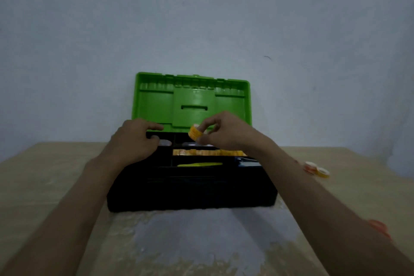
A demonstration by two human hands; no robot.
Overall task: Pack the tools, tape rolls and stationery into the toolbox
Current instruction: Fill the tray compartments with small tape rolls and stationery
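A black toolbox (190,192) with its green lid (156,101) raised stands on the table in front of me. My right hand (221,132) holds a small orange tape roll (195,132) above the box's back compartments. Over the back left compartment, my left hand (134,139) rests with its fingers curled on a pale object that I cannot make out. A row of orange tape rolls (208,152) lies in the tray's middle compartment. A yellow-green tool (199,164) lies in the front compartment.
Two more small orange tape rolls (317,169) lie on the table to the right of the box. An orange object (379,228) shows beside my right forearm, partly hidden. A plain wall stands close behind the lid. The wooden table (44,175) extends left and right.
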